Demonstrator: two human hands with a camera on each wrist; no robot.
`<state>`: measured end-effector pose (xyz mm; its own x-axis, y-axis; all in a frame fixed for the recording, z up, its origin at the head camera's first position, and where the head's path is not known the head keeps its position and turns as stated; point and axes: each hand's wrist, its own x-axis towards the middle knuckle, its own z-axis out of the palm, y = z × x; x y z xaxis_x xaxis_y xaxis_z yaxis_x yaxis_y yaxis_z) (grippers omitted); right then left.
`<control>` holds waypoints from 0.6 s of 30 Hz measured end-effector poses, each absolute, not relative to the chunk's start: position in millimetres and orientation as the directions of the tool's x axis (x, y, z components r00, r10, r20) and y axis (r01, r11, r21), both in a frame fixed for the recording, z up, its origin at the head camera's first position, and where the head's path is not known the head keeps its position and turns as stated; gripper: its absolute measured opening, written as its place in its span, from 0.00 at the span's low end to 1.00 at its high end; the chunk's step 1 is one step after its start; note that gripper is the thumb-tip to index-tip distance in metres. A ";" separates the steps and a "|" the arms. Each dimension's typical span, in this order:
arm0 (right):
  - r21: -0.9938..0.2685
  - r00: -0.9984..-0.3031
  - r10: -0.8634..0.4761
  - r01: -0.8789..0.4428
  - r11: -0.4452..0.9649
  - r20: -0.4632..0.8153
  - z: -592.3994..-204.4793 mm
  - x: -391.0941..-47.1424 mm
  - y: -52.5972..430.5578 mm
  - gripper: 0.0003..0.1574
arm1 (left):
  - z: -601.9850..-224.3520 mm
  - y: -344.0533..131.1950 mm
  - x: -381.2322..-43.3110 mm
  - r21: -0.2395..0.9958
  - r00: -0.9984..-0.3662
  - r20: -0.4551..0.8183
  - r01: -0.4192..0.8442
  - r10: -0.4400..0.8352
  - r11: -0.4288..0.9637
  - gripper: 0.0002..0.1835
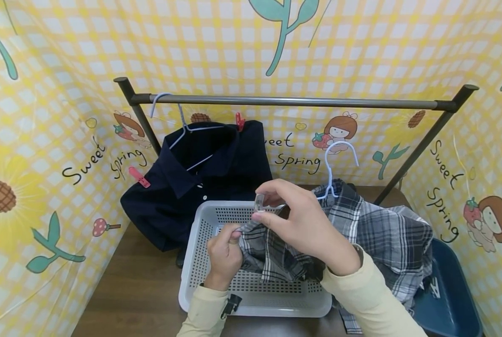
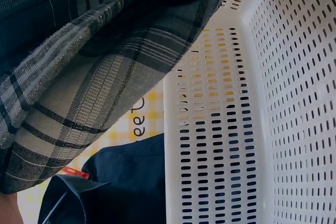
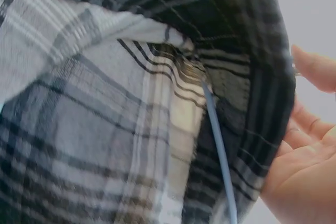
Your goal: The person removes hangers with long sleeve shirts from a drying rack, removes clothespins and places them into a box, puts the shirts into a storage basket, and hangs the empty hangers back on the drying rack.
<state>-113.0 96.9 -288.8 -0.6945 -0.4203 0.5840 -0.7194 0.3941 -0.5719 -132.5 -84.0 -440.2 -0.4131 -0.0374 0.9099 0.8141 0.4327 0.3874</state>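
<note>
My left hand point(image 1: 224, 255) pinches the edge of a grey plaid shirt point(image 1: 373, 229) between thumb and fingers, over the grey basket. Just above it, my right hand point(image 1: 303, 222) holds a small clear clothespin point(image 1: 259, 202) between thumb and fingertips. The shirt sits on a pale blue hanger point(image 1: 330, 173), whose hook stands up free below the rail. In the right wrist view, a bar of that hanger point(image 3: 219, 145) runs inside the plaid cloth, which covers part of the right hand point(image 3: 310, 150). Draped plaid cloth point(image 2: 105, 77) fills the upper left of the left wrist view.
A navy shirt point(image 1: 221, 164) hangs by its hanger from the metal rail point(image 1: 293, 101), with red clothespins point(image 1: 139, 177) at its shoulders. Beneath my hands stands the perforated basket point(image 1: 187, 285). A dark blue bin point(image 1: 457, 281) holding small clips is at the right. Patterned cloth surrounds the table.
</note>
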 end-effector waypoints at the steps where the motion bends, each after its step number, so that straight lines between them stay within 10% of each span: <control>1: -0.572 -0.694 -0.411 -0.720 0.394 0.590 -288.4 -111.9 98.8 0.24 | -440.2 -83.7 -132.7 0.387 -0.412 0.910 0.816 -0.037 0.428 0.19; 18: -0.597 -0.685 -0.310 -0.727 0.340 0.659 -283.2 -98.0 134.0 0.27 | -444.2 -84.2 -134.7 0.386 -0.400 0.914 0.802 -0.070 0.455 0.20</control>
<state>-98.0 134.0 -283.2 -0.6855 -0.3097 0.6589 -0.7270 0.3395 -0.5968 -134.7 -84.2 -444.2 -0.4002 -0.0703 0.9137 0.8024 0.4547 0.3864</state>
